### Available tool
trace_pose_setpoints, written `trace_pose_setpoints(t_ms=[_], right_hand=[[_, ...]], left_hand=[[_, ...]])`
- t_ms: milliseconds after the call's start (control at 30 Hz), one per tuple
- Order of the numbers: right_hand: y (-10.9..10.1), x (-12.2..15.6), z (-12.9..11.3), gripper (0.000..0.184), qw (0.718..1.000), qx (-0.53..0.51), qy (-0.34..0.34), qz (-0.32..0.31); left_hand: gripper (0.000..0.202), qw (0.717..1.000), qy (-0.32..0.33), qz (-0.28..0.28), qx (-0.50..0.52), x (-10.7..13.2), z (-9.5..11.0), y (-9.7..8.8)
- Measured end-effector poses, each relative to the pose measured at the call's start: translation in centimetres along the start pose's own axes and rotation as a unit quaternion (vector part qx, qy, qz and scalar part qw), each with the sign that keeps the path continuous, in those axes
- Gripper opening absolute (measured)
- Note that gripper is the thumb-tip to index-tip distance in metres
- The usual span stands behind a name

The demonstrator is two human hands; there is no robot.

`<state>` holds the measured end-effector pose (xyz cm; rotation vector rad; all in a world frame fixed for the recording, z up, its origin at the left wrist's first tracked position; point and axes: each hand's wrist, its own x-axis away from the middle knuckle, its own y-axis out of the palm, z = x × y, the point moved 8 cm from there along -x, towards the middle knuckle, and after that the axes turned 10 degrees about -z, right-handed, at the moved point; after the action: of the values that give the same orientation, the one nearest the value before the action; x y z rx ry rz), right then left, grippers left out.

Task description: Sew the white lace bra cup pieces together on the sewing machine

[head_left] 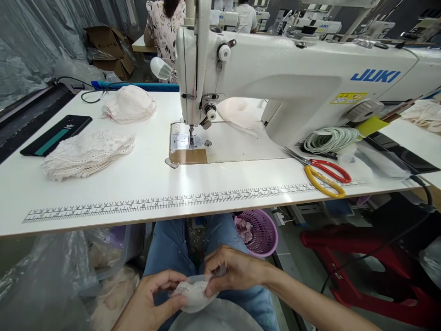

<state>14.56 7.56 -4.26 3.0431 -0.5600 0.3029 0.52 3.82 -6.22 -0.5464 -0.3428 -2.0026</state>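
Low over my lap, a small white piece of lace-edged fabric (195,296) with a sheer layer is stretched between my two hands. My left hand (156,294) pinches its left end between thumb and fingers. At the other end, my right hand (232,271) grips the upper right edge, its thumb pressed on the lace. Beyond them on the table lie a stack of white lace pieces (87,154) and a pile of pale pink cup-shaped pieces (130,105). A white sewing machine (275,69) stands behind, with another pale piece (239,115) under its arm.
Scissors (319,172) with red and yellow handles lie near the table's front edge, by a coil of pale green cord (332,139). A dark phone-like case (57,135) rests at left. Below are a purple basket (267,234) and a red stool (372,276). A person (165,32) sits beyond.
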Motion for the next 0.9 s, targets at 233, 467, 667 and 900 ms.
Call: trace_pose_setpoints(t_ms=[233,467,667,900], right_hand=[[-0.1,0.1,-0.5,0.043,0.999,-0.026,-0.009,0.018],[-0.1,0.6,-0.1,0.043,0.999,-0.038,-0.016,0.032],[-0.1,1.1,-0.2,0.044,0.999,-0.033,-0.032,0.026],[0.3,0.8,-1.4,0.036,0.998,0.039,-0.014,0.051]], left_hand=[[0.038,0.992,-0.038,0.052,0.104,0.3,-2.0,0.0],[0.029,0.983,0.010,0.045,0.179,-0.2,-1.8,1.1],[0.035,0.979,-0.030,0.035,0.196,-0.1,-1.9,1.6],[0.033,0.995,0.007,0.030,0.099,-0.2,-1.0,1.6]])
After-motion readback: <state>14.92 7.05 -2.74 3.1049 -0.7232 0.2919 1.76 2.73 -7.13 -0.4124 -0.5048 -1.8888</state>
